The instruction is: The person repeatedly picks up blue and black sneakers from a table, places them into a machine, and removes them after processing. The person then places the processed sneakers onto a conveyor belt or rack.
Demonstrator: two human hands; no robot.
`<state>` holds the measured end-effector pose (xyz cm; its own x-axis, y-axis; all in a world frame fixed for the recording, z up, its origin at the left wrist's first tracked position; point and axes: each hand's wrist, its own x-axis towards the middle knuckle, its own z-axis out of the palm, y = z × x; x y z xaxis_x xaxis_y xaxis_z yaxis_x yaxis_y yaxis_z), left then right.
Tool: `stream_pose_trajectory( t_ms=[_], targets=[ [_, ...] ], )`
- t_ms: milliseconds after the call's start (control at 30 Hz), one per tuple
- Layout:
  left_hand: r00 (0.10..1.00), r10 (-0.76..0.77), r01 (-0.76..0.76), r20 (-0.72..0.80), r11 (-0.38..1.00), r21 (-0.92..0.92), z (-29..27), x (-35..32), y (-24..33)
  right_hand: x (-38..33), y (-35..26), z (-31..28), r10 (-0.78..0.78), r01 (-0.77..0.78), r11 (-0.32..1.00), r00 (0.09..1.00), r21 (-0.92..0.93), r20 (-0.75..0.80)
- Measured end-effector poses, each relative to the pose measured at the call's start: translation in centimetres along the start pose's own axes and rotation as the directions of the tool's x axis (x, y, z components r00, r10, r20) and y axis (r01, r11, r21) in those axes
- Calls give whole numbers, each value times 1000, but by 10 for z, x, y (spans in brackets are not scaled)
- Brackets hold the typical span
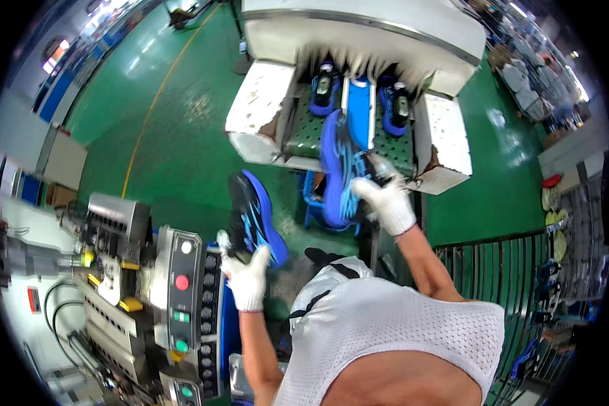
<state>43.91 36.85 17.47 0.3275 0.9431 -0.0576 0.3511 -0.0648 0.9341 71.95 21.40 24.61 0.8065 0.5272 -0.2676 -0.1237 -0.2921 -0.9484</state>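
Both my hands wear white gloves, and each is closed on a sneaker. My left hand (247, 274) grips a black sneaker (248, 210) with light blue stripes and a blue-purple sole, its toe pointing away from me. Farther right and higher, my right hand (386, 199) holds a matching sneaker (338, 172) tilted so its purple sole faces left. That one is slightly blurred and reaches in front of the machine's mouth. Two more sneakers, a left one (324, 89) and a right one (394, 105), stand on the perforated conveyor bed (304, 143) under a fringe of strips.
A white tunnel machine (365, 34) stands ahead, with box-like side arms (260, 101) flanking its bed. A blue plate (360, 111) divides the bed. At left is a control panel (181, 291) beside metal machinery. A slatted rack (487, 284) stands right; a blue stool (314, 203) sits below the bed.
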Motion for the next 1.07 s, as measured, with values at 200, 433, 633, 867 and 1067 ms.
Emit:
stream_pose_trajectory(
  t_ms=[200,433,633,867,1067],
  targets=[
    [907,351,-387,231,913,133,71,200,120,72,-36,-176,-387,272,914,807,-300,-447],
    [932,128,-338,340,651,680,156,331,185,144,-43,-255,-177,-316,546,861,-776,-476],
    [910,207,-362,359,818,447,149,354,160,176,-39,-248,-262,-176,416,916,-892,-303],
    [754,655,-642,-52,751,154,79,153,24,96,-67,-45,-728,656,632,685,-413,-26],
    [856,-427,501,-291,824,264,-57,-171,-201,75,81,237,80,738,632,242,-237,967]
  ],
)
